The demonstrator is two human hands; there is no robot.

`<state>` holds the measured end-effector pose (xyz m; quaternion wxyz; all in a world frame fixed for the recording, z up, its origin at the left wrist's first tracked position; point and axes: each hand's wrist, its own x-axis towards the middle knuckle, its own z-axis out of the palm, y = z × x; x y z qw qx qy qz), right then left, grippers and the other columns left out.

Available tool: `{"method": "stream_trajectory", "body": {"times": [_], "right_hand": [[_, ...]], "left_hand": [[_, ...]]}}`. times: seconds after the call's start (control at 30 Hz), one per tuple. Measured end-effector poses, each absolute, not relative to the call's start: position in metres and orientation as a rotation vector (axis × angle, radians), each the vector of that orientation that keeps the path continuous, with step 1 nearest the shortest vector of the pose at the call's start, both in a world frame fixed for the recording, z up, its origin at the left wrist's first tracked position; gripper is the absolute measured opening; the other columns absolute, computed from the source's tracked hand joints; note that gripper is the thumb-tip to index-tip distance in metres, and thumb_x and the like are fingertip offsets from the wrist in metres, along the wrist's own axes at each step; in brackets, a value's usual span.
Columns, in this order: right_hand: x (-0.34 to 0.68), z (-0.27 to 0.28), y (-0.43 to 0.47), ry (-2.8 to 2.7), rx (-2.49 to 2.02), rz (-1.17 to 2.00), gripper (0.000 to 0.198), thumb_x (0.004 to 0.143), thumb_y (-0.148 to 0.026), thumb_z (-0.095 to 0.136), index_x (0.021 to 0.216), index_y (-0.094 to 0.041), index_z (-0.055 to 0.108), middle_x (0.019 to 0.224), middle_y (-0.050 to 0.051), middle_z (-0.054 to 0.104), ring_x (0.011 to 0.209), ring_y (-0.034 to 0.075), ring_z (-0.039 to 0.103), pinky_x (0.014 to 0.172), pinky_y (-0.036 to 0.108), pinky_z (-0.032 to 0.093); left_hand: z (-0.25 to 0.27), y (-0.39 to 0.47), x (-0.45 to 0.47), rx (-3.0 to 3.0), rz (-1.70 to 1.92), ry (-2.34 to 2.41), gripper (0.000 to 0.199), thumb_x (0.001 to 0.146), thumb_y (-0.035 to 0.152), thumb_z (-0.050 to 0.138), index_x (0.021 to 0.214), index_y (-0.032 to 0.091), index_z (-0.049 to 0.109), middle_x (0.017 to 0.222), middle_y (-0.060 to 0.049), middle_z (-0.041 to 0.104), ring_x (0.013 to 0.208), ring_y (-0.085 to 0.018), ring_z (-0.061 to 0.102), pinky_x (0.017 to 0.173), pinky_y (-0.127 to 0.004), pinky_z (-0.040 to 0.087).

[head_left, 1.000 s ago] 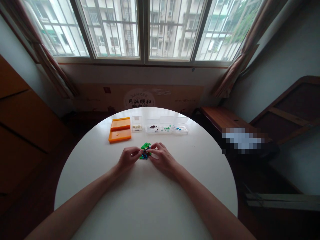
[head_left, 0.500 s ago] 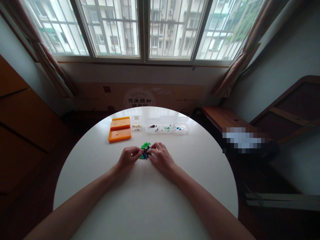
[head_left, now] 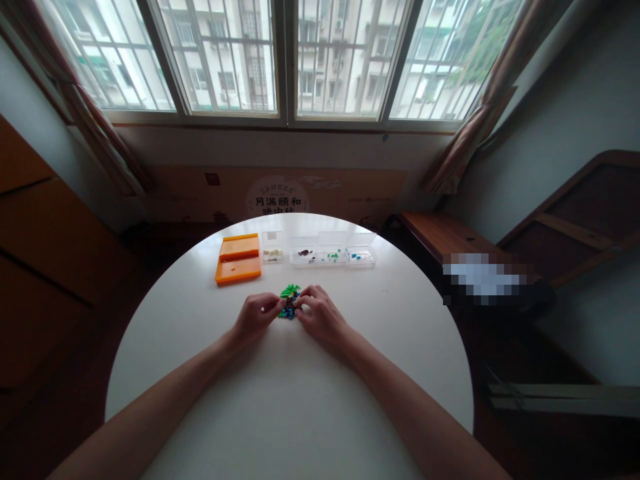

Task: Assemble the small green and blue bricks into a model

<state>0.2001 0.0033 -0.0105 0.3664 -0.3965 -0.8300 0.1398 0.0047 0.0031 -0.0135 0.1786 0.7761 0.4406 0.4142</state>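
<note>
A small heap of plastic pieces, green, blue and dark brown, lies on the white round table between my hands. My left hand is at its left side, thumb and forefinger pinched together at the edge. From the right, my right hand reaches over the heap with its fingers curled and their tips among the pieces. Anything held in either pinch is too small to make out. Bright green pieces show at the far side of the heap.
Beyond the hands stand an orange open case and a clear box with pale pieces. To the right, more clear boxes with raised lids hold dark pieces, green pieces and blue pieces. A wooden bench stands right of the table.
The whole view has shifted very slightly. Both hands stay at the heap, with no clear change in their grip.
</note>
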Motion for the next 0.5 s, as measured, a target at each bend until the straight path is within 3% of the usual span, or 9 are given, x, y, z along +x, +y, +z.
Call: {"method": "stream_trajectory", "body": {"times": [0.13,0.23,0.33,0.5], "right_hand": [[0.2007,-0.0111,0.0053,-2.049,-0.959,0.465,0.010,0.075,-0.012,0.061,0.079,-0.020,0.066,0.088,0.005,0.060,0.091,0.019,0.054,0.085,0.034,0.045],[0.1998,-0.0099,0.0077,-1.877,-0.947,0.639,0.009,0.074,-0.015,0.061,0.079,-0.018,0.067,0.090,0.006,0.062,0.085,0.017,0.058,0.076,0.031,0.048],[0.1966,-0.0088,0.0091,-1.646,-0.922,0.952,0.010,0.074,-0.022,0.063,0.081,-0.017,0.067,0.086,0.006,0.065,0.073,0.015,0.061,0.064,0.027,0.048],[0.1915,-0.0123,0.0100,-1.423,-0.779,1.447,0.023,0.065,-0.032,0.074,0.078,-0.014,0.069,0.072,0.004,0.068,0.067,0.015,0.062,0.065,0.028,0.047]], "left_hand": [[-0.0120,0.0030,0.0046,2.193,1.175,1.209,0.028,0.085,0.031,0.053,0.066,0.012,0.063,0.056,0.000,0.054,0.049,-0.007,0.046,0.050,-0.017,0.037],[-0.0110,0.0022,0.0052,2.173,1.235,1.121,0.018,0.084,0.029,0.057,0.089,0.014,0.065,0.070,-0.002,0.059,0.053,-0.007,0.051,0.050,-0.017,0.042],[-0.0104,0.0005,0.0064,2.204,1.274,0.995,0.025,0.082,0.028,0.060,0.104,0.016,0.062,0.080,-0.004,0.061,0.056,-0.007,0.053,0.051,-0.016,0.045],[-0.0105,-0.0008,0.0065,2.375,1.258,0.881,0.025,0.084,0.026,0.059,0.107,0.019,0.062,0.084,-0.004,0.061,0.056,-0.006,0.053,0.052,-0.017,0.046]]}}
